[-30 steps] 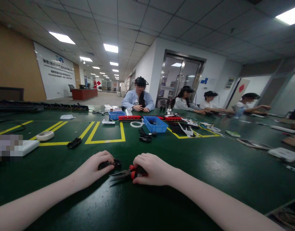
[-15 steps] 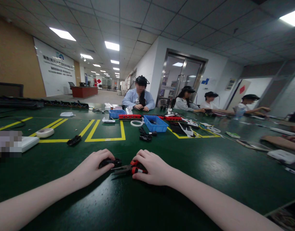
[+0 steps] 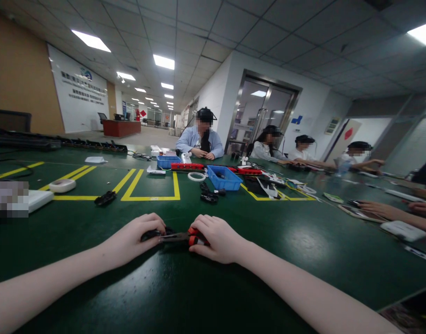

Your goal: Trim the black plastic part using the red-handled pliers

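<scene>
Low over the green table, my right hand [image 3: 215, 237] is closed around the red and black handles of long-nose pliers [image 3: 174, 237]. The jaws point left and look pressed together, their tips at the fingers of my left hand [image 3: 138, 236]. That hand is closed on a small black part [image 3: 151, 235], mostly covered by the fingers, so its exact kind is unclear. The plier tips meet or overlap the black part; whether they grip it cannot be made out.
Beyond my hands lie a black piece [image 3: 105, 198], black cables [image 3: 209, 194], a blue bin [image 3: 222, 180] and a white tape roll [image 3: 62, 185]. Yellow tape [image 3: 150, 198] marks the green table [image 3: 268, 278]. A person [image 3: 201, 139] sits opposite; a co-worker's hand [image 3: 380, 209] rests at right.
The plier jaws have gone from spread to closed together, and their tips have come up to my left fingers. A co-worker's hand has reached further in at the right.
</scene>
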Demonstrator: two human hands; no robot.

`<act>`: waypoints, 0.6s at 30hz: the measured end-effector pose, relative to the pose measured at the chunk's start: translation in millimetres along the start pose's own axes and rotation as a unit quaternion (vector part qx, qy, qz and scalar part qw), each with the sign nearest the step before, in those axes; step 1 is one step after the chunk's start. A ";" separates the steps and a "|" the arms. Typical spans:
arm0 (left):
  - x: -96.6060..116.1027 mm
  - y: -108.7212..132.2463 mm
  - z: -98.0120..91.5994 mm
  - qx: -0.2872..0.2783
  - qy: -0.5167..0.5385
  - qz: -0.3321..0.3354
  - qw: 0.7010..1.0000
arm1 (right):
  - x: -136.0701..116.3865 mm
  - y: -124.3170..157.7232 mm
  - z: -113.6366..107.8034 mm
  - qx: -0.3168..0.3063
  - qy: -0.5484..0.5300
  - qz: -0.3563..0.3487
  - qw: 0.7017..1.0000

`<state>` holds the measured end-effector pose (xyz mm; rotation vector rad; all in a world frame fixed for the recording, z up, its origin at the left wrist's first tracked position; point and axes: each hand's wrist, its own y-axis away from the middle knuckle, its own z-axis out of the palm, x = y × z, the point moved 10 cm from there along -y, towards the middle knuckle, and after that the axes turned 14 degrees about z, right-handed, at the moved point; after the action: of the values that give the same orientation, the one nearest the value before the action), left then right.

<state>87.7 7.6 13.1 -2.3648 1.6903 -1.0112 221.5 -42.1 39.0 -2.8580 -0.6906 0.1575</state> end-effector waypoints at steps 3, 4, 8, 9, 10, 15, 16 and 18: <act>3.1 -0.7 -0.7 0.000 0.001 0.002 1.000 | 3.0 -0.5 -4.3 0.024 -0.003 0.009 1.000; 3.3 -0.8 -0.9 0.000 0.000 0.002 1.000 | 4.5 -0.7 -5.6 0.031 -0.002 0.013 0.999; 3.1 -0.8 -1.6 0.003 0.000 0.005 1.000 | 8.7 -1.6 -6.3 0.030 -0.004 0.021 0.999; 3.4 -0.8 -1.7 0.004 0.000 0.006 1.000 | 8.8 -1.7 -6.0 0.027 -0.007 0.020 0.999; 3.9 -0.8 -1.9 0.006 0.000 0.008 1.000 | 8.6 -1.6 -5.8 0.026 -0.009 0.018 0.999; 8.0 -0.7 -4.5 0.022 -0.004 0.012 1.000 | 6.4 -1.1 -5.9 0.030 -0.005 0.011 0.999; 8.3 -0.6 -4.8 0.023 -0.005 0.011 1.000 | 6.0 -1.0 -5.9 0.031 -0.002 0.010 0.999; 8.1 -0.3 -4.5 0.023 -0.007 0.009 1.000 | 5.5 -0.8 -5.9 0.032 0.001 0.009 0.999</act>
<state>87.0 2.1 20.5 -2.3186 1.6626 -1.0176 227.0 -39.8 44.6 -2.8036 -0.6469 0.1775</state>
